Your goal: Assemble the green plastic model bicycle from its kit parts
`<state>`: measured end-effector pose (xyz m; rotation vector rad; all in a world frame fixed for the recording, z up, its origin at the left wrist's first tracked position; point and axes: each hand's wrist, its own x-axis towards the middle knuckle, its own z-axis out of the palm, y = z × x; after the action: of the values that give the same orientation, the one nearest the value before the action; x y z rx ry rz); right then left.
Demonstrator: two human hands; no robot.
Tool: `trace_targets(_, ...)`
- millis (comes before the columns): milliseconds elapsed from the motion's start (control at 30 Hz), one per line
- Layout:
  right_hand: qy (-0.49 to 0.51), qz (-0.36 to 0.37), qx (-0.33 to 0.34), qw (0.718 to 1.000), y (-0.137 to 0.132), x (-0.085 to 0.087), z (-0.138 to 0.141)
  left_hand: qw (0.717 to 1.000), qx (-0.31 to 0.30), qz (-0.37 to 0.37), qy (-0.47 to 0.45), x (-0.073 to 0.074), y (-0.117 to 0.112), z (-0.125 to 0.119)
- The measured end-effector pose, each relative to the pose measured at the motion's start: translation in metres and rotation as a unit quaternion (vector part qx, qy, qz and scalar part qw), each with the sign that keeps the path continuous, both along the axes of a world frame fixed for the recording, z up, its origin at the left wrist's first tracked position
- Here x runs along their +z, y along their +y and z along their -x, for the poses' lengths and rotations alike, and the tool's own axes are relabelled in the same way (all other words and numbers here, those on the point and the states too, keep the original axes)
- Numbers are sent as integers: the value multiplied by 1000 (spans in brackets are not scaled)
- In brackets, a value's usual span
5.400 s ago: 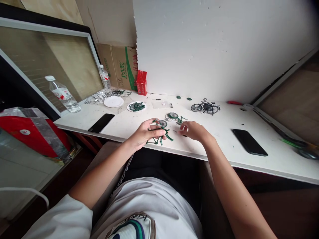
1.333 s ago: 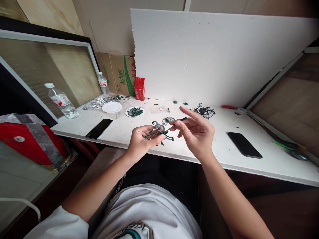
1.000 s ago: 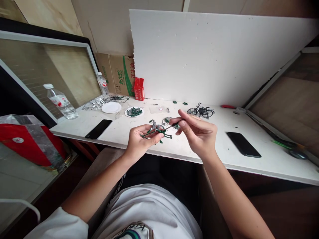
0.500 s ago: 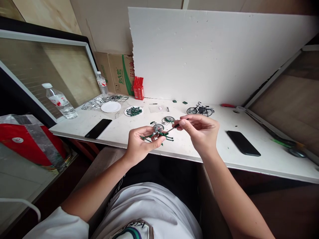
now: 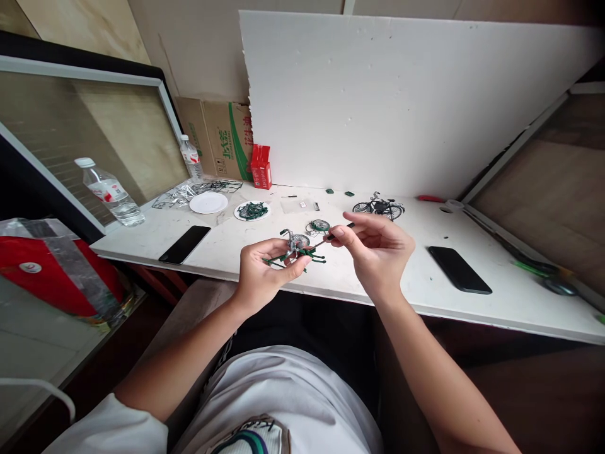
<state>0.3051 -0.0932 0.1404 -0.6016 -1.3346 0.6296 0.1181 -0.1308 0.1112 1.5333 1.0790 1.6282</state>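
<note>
My left hand [image 5: 267, 268] is closed around a green model bicycle frame [image 5: 316, 256] with silver handlebars and a spoked wheel on it. Between the thumb and fingers of my right hand [image 5: 378, 243] is a small screwdriver [image 5: 336, 236] with a dark handle. Its thin shaft points left, and the tip meets the model near the fingers of my left hand; the exact contact spot is too small to make out. Just behind the hands, a loose wheel with green parts [image 5: 319, 226] lies on the table.
A finished black model bicycle [image 5: 378, 207] stands behind my right hand. Green parts fill a white plate [image 5: 239, 215], beside another plate [image 5: 208, 202]. Two phones [image 5: 184, 244] [image 5: 459, 270] lie at either side. Bottles [image 5: 111, 192] and a red box [image 5: 261, 167] stand left.
My right hand has turned slightly and its fingers have shifted on the screwdriver handle. The model stays in my left hand, and the whole view has moved a little.
</note>
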Motion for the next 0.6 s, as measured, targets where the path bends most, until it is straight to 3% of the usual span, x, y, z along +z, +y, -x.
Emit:
trace_targets(333, -5, 14, 61, 998, 2, 1, -3, 999, 24, -23, -5, 8, -10, -2)
trace_targets(600, -14, 34, 59, 998, 4, 3, -11, 999, 22, -22, 8, 5, -10, -2)
